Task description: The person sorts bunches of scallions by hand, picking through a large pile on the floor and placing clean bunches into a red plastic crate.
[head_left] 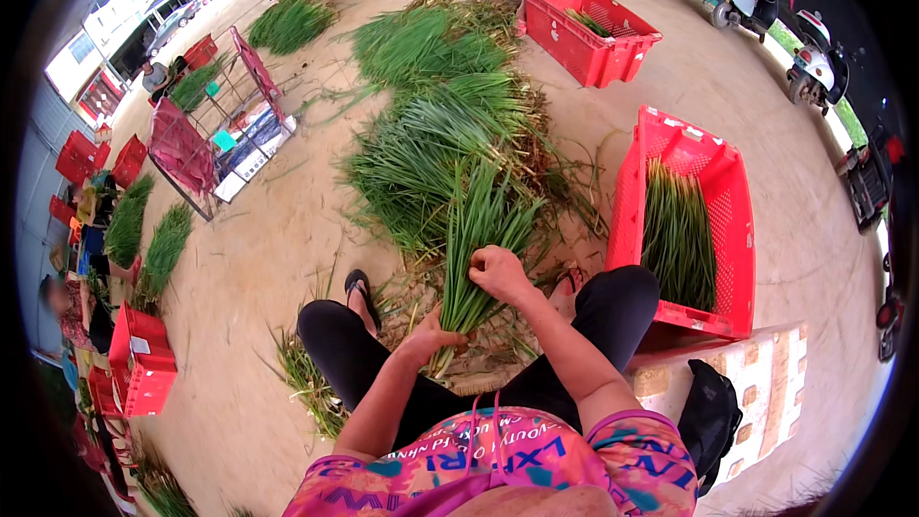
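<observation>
A bunch of long green chives (481, 230) lies slanted between my knees, leafy tips pointing away and pale stem ends toward me. Near the stem ends, my left hand (431, 337) is closed around the bunch. Higher up, on its right side, my right hand (500, 274) has its fingers bent and pinched at the leaves; whether a single leaf is between them is too small to see. Just beyond, a large heap of chives (421, 148) covers the ground. At my right, a red crate (732, 220) holds chives laid lengthwise.
The red crate rests by a pale patterned box (766, 393) with a black bag (708, 421) on it. Trimmed leaves (311, 373) litter the ground at left. Another red crate (589, 48) stands far right. A wire-frame stand (225, 124) is at left. Other people sit around; scooters (814, 67) are parked right.
</observation>
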### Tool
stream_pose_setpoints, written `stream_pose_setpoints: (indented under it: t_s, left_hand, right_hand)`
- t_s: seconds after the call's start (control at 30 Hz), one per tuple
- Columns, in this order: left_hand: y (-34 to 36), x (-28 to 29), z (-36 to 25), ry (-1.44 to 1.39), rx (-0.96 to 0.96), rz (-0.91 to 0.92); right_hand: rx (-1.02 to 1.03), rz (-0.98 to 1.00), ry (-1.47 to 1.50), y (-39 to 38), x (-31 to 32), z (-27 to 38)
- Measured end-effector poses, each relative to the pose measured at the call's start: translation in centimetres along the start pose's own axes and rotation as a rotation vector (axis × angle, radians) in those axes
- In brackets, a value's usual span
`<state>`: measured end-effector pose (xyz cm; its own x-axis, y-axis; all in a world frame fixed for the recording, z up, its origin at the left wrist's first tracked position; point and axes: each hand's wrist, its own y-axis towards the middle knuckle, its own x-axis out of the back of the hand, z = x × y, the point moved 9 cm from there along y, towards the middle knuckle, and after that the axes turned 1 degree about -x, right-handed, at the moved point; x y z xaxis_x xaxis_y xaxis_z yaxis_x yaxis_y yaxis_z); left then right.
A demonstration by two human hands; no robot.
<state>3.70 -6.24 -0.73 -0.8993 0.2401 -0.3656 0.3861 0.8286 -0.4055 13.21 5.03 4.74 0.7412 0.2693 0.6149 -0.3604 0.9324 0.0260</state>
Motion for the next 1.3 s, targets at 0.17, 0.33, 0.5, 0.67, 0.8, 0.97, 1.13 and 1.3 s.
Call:
stream_pose_setpoints:
  t_s: [0.17, 0.33, 0.5, 0.67, 0.8, 0.97, 1.13, 1.3]
  left_hand:
    - [-0.9, 0.3, 0.5, 0.083, 0.002, -0.021]
    - [-1.1, 0.4, 1.5, 0.149, -0.013, -0.018]
    - [-1.3, 0.4, 3.5, 0.299, 0.04, 0.044]
    - [-2.8, -0.6, 3.7, 0.232, 0.107, 0.05]
    - [-3.2, 0.1, 4.9, 0.103, 0.142, 0.031]
    - [-4.4, 1.5, 5.1, -0.213, 0.142, 0.051]
    - [-5.9, 3.1, 1.2, -0.371, 0.027, -0.054]
    - [-7.6, 3.0, -4.1, -0.325, -0.114, -0.075]
  right_hand:
    - [-0.145, -0.26, 0.643, 2.4, 4.6, -3.7]
    - [0.042, -0.176, 0.311, 5.0, 5.8, -1.3]
    - [0.019, 0.245, -0.395, 6.3, -0.7, -4.0]
    - [-0.096, 0.236, -0.386, 7.6, 1.4, -5.1]
    - [-0.019, -0.084, 0.366, 7.6, 8.9, -4.4]
    - [0.289, 0.117, 1.606, 1.8, 14.8, 1.2]
    - [-0.382, -0.047, 1.612, -0.6, 3.9, -10.3]
    - [-0.66, 0.567, 0.069, -6.4, -10.7, -18.1]
